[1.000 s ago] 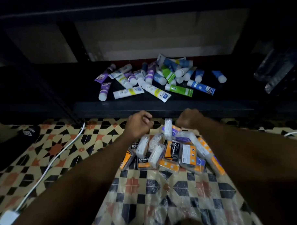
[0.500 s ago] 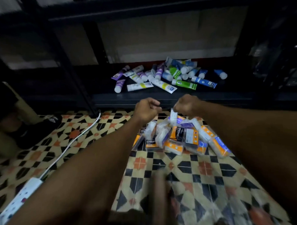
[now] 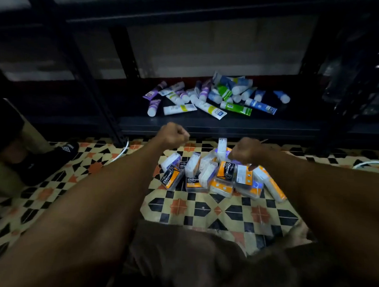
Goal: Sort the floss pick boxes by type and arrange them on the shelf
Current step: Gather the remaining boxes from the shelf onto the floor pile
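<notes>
A heap of floss pick boxes lies on the patterned tile floor in front of the shelf. Some are orange-and-black "Charcoal" boxes point(image 3: 226, 172), others are clear boxes of white picks point(image 3: 192, 165), and one white-pick box point(image 3: 222, 145) stands upright at the back. My left hand point(image 3: 173, 135) is a fist above the heap's left side and holds nothing. My right hand point(image 3: 245, 150) hangs over the heap's right side, fingers curled down onto the boxes. Whether it grips one is hidden. The low black shelf point(image 3: 206, 127) runs just behind.
Several toothpaste tubes point(image 3: 209, 105) lie scattered across the middle of the shelf board. A black shelf upright point(image 3: 95, 93) stands at the left. A white cable point(image 3: 122, 150) and a black shoe point(image 3: 61, 151) lie on the floor to the left. My leg point(image 3: 180, 254) fills the bottom.
My right hand has dropped from a raised fist down onto the right of the heap. My left fist has drifted apart to the left. The view has tilted down slightly.
</notes>
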